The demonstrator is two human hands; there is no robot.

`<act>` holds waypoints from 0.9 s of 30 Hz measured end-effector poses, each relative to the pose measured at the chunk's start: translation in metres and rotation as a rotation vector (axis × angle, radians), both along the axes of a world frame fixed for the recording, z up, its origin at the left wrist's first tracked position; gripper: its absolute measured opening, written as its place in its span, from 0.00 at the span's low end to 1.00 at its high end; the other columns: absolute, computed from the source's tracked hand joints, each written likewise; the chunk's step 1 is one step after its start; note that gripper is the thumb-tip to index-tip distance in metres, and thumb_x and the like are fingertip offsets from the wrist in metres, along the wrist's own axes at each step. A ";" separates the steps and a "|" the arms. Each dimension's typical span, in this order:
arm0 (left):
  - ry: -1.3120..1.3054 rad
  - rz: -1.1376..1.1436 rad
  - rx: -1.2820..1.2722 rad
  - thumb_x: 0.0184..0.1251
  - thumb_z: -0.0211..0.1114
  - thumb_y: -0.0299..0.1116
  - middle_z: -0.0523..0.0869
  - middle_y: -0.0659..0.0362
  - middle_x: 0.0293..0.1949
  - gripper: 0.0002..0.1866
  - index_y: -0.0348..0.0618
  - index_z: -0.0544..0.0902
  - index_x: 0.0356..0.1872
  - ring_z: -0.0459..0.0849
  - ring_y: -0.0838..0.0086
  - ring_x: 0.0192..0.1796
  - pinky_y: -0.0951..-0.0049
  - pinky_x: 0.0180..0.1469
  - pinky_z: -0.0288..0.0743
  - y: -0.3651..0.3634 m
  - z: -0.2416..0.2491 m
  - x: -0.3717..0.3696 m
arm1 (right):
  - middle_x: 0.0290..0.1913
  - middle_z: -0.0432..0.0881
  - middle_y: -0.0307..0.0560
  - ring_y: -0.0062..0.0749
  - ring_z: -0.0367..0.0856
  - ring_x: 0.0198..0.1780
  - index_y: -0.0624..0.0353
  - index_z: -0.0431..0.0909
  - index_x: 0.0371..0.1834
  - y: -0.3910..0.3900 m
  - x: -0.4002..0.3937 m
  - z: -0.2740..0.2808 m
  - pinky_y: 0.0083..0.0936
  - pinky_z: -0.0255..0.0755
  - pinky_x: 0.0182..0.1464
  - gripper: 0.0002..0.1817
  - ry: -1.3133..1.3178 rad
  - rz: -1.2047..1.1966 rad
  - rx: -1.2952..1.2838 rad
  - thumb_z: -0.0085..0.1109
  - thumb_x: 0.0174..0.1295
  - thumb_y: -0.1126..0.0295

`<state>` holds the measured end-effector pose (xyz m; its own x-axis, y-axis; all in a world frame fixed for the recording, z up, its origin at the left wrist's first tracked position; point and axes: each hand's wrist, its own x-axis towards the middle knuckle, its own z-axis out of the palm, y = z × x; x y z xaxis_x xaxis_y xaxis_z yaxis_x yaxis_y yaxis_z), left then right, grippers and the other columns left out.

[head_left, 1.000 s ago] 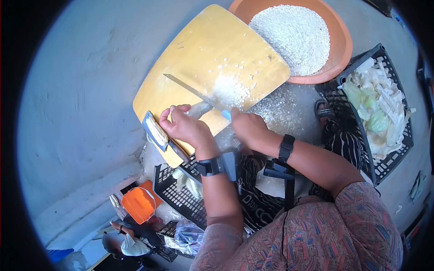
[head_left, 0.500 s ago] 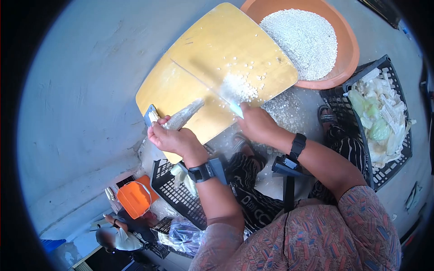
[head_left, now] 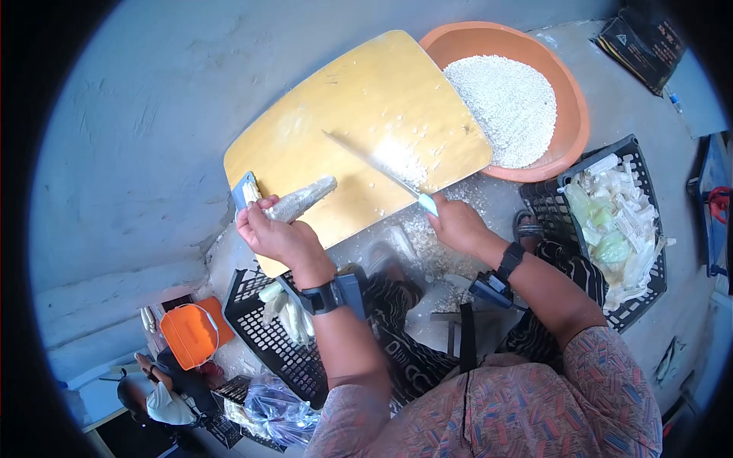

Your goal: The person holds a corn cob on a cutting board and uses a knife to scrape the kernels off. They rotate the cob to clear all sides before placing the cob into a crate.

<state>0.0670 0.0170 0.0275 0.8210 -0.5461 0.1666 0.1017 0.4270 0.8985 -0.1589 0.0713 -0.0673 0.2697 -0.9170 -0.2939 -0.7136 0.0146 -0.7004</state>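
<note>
My left hand (head_left: 279,240) is wrapped round the thick end of a pale, tapered corn cob (head_left: 305,200). The cob's narrow tip points right, over the lower part of the yellow board (head_left: 305,114). In my right hand (head_left: 460,226) is a knife (head_left: 374,163) with a long thin blade and a pale green handle. Its blade slants up and left over the board, apart from the cob. White corn kernels (head_left: 405,164) lie in a loose pile beside the blade, some scattered toward the board's right corner. A blue-grey piece (head_left: 242,191) shows at the board's left end, by my fingers.
An orange basin (head_left: 571,114) of white kernels stands against the board's right end. Black crates (head_left: 649,267) hold husks and cobs on the right and pale cobs lower left. An orange bucket (head_left: 187,336) and another person (head_left: 172,401) are lower left. Kernels litter the floor.
The whole view has shifted, with the board lower in it. Relative to the board, the knife has moved right, away from the cob. My left hand still holds the cob.
</note>
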 end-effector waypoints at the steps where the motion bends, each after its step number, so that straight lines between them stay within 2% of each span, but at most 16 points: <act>1: -0.015 -0.011 0.004 0.62 0.50 0.24 0.73 0.59 0.23 0.02 0.42 0.66 0.33 0.75 0.72 0.30 0.71 0.41 0.70 0.000 -0.001 -0.001 | 0.27 0.78 0.64 0.59 0.78 0.33 0.69 0.66 0.45 -0.002 -0.006 0.000 0.47 0.70 0.38 0.17 0.038 -0.003 -0.018 0.50 0.60 0.65; 7: -0.016 -0.069 0.025 0.61 0.51 0.24 0.73 0.59 0.23 0.03 0.43 0.67 0.33 0.75 0.72 0.30 0.71 0.40 0.70 0.000 -0.002 -0.010 | 0.27 0.77 0.66 0.60 0.77 0.32 0.67 0.66 0.44 -0.022 -0.043 -0.003 0.48 0.69 0.35 0.16 0.098 -0.170 -0.073 0.51 0.60 0.66; 9: -0.006 -0.090 0.033 0.61 0.51 0.24 0.73 0.59 0.24 0.03 0.43 0.67 0.33 0.75 0.72 0.30 0.71 0.39 0.70 0.000 -0.001 -0.014 | 0.29 0.78 0.62 0.56 0.78 0.34 0.65 0.69 0.43 -0.034 -0.058 -0.010 0.46 0.70 0.37 0.15 0.168 -0.248 -0.128 0.50 0.60 0.64; 20: 0.030 -0.130 0.037 0.61 0.50 0.22 0.72 0.58 0.24 0.02 0.41 0.67 0.33 0.74 0.71 0.30 0.71 0.39 0.71 -0.005 0.001 -0.023 | 0.29 0.78 0.69 0.61 0.78 0.35 0.70 0.68 0.41 -0.059 -0.092 -0.025 0.47 0.71 0.40 0.18 0.161 -0.553 -0.155 0.50 0.59 0.63; 24: 0.037 -0.127 0.027 0.62 0.49 0.22 0.72 0.58 0.24 0.02 0.41 0.67 0.34 0.75 0.71 0.30 0.71 0.39 0.71 -0.007 0.000 -0.024 | 0.30 0.77 0.69 0.61 0.78 0.35 0.70 0.68 0.40 -0.057 -0.081 -0.013 0.47 0.70 0.40 0.17 0.106 -0.531 -0.157 0.50 0.59 0.63; 26: 0.031 -0.124 0.020 0.62 0.49 0.22 0.72 0.58 0.24 0.02 0.41 0.67 0.33 0.75 0.71 0.30 0.71 0.39 0.71 -0.005 0.004 -0.026 | 0.24 0.77 0.63 0.59 0.77 0.30 0.68 0.67 0.39 -0.050 -0.065 -0.003 0.44 0.70 0.33 0.15 0.014 -0.466 -0.290 0.51 0.60 0.64; 27: 0.032 -0.133 0.002 0.62 0.49 0.23 0.72 0.58 0.24 0.02 0.41 0.67 0.33 0.75 0.71 0.30 0.71 0.39 0.71 -0.004 0.005 -0.026 | 0.24 0.77 0.63 0.59 0.77 0.30 0.68 0.67 0.39 -0.044 -0.057 0.000 0.44 0.70 0.33 0.15 0.008 -0.460 -0.286 0.51 0.60 0.64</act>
<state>0.0413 0.0126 0.0325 0.7460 -0.6510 0.1400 0.1860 0.4056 0.8949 -0.2164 0.0269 -0.0668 -0.1799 -0.9836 -0.0154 -0.6841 0.1364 -0.7165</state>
